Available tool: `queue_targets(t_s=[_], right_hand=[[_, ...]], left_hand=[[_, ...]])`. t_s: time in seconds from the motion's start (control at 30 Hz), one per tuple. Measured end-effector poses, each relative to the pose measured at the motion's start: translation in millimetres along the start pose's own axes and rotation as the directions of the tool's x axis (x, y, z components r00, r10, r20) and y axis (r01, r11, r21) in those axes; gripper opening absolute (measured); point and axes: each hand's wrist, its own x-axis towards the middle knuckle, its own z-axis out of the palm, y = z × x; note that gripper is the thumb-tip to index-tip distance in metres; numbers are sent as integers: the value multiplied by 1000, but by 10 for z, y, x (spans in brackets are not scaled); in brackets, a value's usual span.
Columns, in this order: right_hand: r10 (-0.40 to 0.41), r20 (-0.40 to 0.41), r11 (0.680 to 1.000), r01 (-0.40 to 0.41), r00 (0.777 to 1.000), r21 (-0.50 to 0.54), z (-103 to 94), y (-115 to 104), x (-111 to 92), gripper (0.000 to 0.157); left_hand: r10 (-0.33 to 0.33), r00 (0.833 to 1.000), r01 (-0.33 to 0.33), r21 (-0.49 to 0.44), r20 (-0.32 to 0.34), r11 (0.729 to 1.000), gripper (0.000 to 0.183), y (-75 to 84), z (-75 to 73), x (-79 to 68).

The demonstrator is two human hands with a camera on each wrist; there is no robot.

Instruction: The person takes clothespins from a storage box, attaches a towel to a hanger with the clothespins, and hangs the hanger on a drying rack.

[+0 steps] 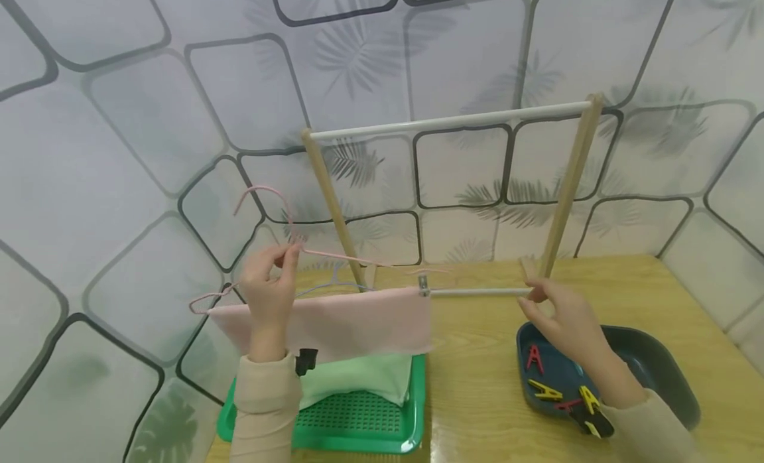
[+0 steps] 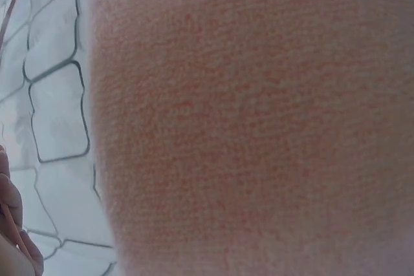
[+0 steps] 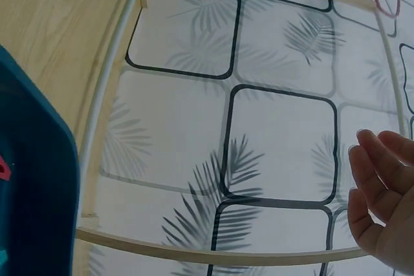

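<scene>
My left hand (image 1: 268, 284) pinches a pink hanger (image 1: 334, 255) just below its hook, holding it up over the left side of the table. A folded pink cloth (image 1: 364, 320) hangs from it, with a metal clip (image 1: 424, 286) at the cloth's right top corner. Pink fabric (image 2: 252, 121) fills most of the left wrist view. My right hand (image 1: 564, 320) is raised over the basin, its fingers loosely bent and holding nothing, overlapping the right end of the rack's lower white bar (image 1: 477, 292). In the right wrist view this hand (image 3: 388, 198) shows its fingertips bare.
A wooden rack with a white top bar (image 1: 453, 123) stands at the back, before a patterned wall. On the left sits a green basket (image 1: 418, 410) with a light green cloth (image 1: 358, 380). A dark blue basin (image 1: 644, 357) holds several clothespins (image 1: 544, 390) at right.
</scene>
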Motion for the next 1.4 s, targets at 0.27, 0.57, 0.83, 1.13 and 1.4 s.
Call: queue_targets(t_s=[0.27, 0.57, 0.83, 1.13, 1.4], right_hand=[[75, 20, 997, -75, 997, 31, 107, 190, -212, 27], [216, 67, 975, -219, 974, 47, 131, 344, -486, 24], [279, 125, 960, -281, 952, -1, 159, 442, -640, 28], [337, 151, 941, -337, 929, -27, 225, 568, -795, 32], [386, 167, 922, -385, 907, -37, 254, 640, -891, 35]], left_hand=[[-34, 999, 34, 1, 29, 999, 7, -271, -329, -89], [30, 999, -30, -1, 44, 1000, 12, -292, -509, -192], [-19, 993, 28, -78, 115, 997, 14, -290, -440, -421], [-110, 982, 119, -56, 153, 991, 13, -374, -303, -758], [-153, 972, 154, 6, 180, 988, 10, -374, -207, -956]])
